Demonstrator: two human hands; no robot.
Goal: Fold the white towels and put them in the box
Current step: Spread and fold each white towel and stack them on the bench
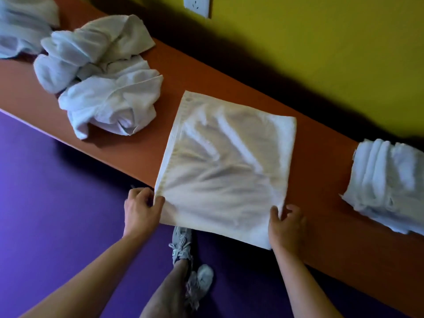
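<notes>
Midway: each hand's grip pinches a near corner of the half-folded towel, left hand, right hand; crumpled towels wait, a folded stack unboxed.

Flat towel is lying on the long counter, its near edge overhanging the counter's front. Left hand is pinching the near left corner; right hand is pinching the near right corner. Crumpled towels are lying on the counter left of and beyond the left grip. Folded stack is sitting on the counter right of the right grip. Wall socket is sitting behind the counter, far beyond both grips. Shoes are standing on the floor between and below the grips.
</notes>
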